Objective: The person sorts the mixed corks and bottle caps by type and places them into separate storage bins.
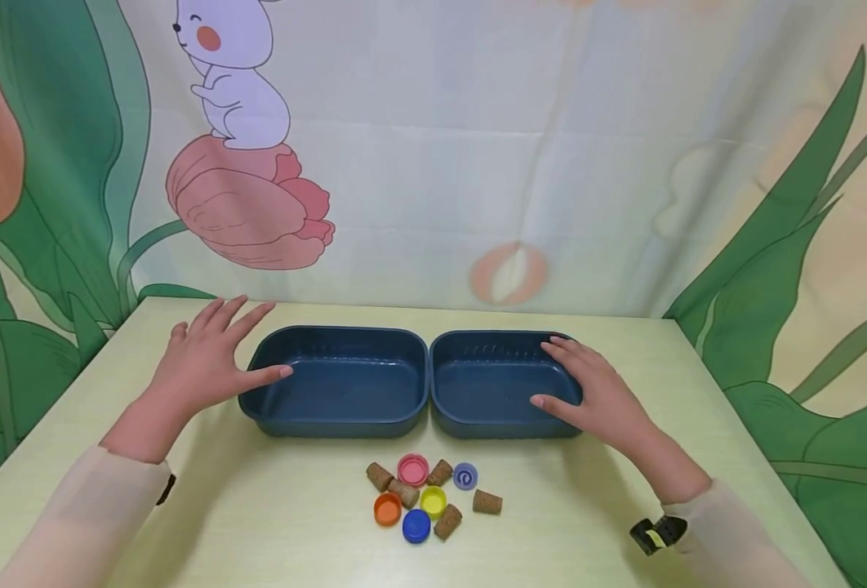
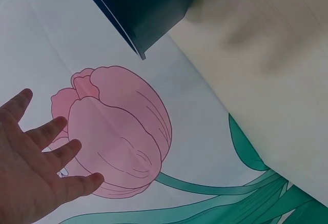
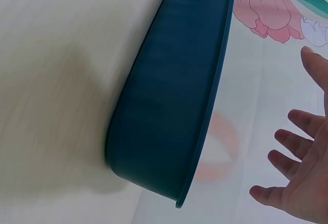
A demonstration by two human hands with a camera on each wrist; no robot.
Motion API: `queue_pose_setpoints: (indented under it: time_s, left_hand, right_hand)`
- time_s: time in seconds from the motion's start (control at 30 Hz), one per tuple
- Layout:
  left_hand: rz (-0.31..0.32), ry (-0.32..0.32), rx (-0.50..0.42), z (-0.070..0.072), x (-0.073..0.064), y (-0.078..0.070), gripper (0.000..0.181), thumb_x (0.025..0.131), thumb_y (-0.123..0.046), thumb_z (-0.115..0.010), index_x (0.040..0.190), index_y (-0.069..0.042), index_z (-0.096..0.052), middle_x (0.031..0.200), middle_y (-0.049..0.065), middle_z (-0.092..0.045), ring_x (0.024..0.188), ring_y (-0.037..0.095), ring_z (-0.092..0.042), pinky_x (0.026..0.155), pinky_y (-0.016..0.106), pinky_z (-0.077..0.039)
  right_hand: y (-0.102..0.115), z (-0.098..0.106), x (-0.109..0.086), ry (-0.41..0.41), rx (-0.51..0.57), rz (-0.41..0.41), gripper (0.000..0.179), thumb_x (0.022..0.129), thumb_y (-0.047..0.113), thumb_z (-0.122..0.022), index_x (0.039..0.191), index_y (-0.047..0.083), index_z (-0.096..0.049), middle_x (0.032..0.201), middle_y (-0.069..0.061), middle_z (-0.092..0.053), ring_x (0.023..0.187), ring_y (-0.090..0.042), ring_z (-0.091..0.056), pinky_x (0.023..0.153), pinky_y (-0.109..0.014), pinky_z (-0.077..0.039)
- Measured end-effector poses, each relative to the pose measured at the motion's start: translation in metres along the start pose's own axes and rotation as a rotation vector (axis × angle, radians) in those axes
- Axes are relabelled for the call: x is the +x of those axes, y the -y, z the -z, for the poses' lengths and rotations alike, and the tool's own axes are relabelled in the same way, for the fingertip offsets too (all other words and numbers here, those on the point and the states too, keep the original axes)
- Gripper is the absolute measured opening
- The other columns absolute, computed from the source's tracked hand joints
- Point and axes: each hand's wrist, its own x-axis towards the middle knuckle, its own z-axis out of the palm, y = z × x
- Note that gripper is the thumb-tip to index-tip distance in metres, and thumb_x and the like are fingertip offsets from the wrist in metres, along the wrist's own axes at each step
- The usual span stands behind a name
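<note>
Two dark blue rectangular trays stand side by side on the table. Above the outer end of the left tray (image 1: 338,429) is my left hand (image 1: 209,355), its fingers spread and holding nothing. My right hand (image 1: 588,392) hovers over the right end of the right tray (image 1: 503,428), fingers apart, also holding nothing. In front of the trays lies a loose cluster of bottle caps: pink (image 1: 413,469), purple (image 1: 465,476), yellow (image 1: 433,502), orange (image 1: 387,509) and blue (image 1: 416,526). Among them lie several corks, one cork (image 1: 487,502) apart at the right.
The pale table (image 1: 257,523) ends at a printed curtain (image 1: 433,188) behind the trays, with a rabbit and flowers on it. Each sleeve has a dark strap at the wrist; the right one bears a small black buckle (image 1: 657,535).
</note>
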Motion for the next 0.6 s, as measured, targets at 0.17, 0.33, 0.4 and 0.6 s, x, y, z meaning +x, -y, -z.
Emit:
queue_pose_setpoints:
  time_s: [0.17, 0.33, 0.4, 0.6]
  left_hand:
    - [0.001, -0.051, -0.031, -0.002, -0.006, 0.004, 0.092, 0.086, -0.062, -0.071, 0.158, -0.017, -0.036, 0.158, 0.027, -0.038, 0.145, 0.049, -0.033, 0.107, 0.078, -0.032]
    - [-0.001, -0.084, -0.085, -0.007, -0.01, 0.01, 0.085, 0.089, -0.058, -0.071, 0.153, -0.011, -0.043, 0.152, 0.027, -0.047, 0.139, 0.049, -0.044, 0.106, 0.074, -0.038]
    - [0.005, -0.084, -0.1, -0.009, -0.012, 0.013, 0.083, 0.089, -0.056, -0.071, 0.153, -0.01, -0.044, 0.151, 0.028, -0.048, 0.138, 0.05, -0.045, 0.107, 0.073, -0.039]
    - [0.052, -0.014, -0.192, -0.015, -0.016, 0.023, 0.083, 0.093, -0.056, -0.067, 0.155, -0.007, -0.039, 0.154, 0.033, -0.042, 0.14, 0.054, -0.04, 0.11, 0.072, -0.037]
  right_hand:
    - [0.003, -0.003, -0.009, -0.011, 0.015, 0.005, 0.076, 0.093, 0.039, -0.074, 0.154, 0.007, -0.044, 0.16, -0.02, -0.042, 0.149, -0.048, -0.035, 0.116, -0.07, -0.035]
    - [0.007, -0.006, -0.018, -0.013, 0.005, 0.026, 0.078, 0.089, 0.037, -0.079, 0.152, 0.006, -0.046, 0.158, -0.02, -0.045, 0.147, -0.046, -0.038, 0.116, -0.068, -0.038]
    - [0.008, -0.009, -0.021, -0.019, 0.005, 0.037, 0.078, 0.087, 0.037, -0.08, 0.151, 0.005, -0.048, 0.157, -0.019, -0.047, 0.147, -0.045, -0.04, 0.115, -0.067, -0.039]
    - [0.014, -0.016, -0.034, -0.044, 0.014, 0.063, 0.073, 0.085, 0.033, -0.083, 0.146, 0.006, -0.053, 0.152, -0.017, -0.053, 0.142, -0.045, -0.046, 0.11, -0.065, -0.046]
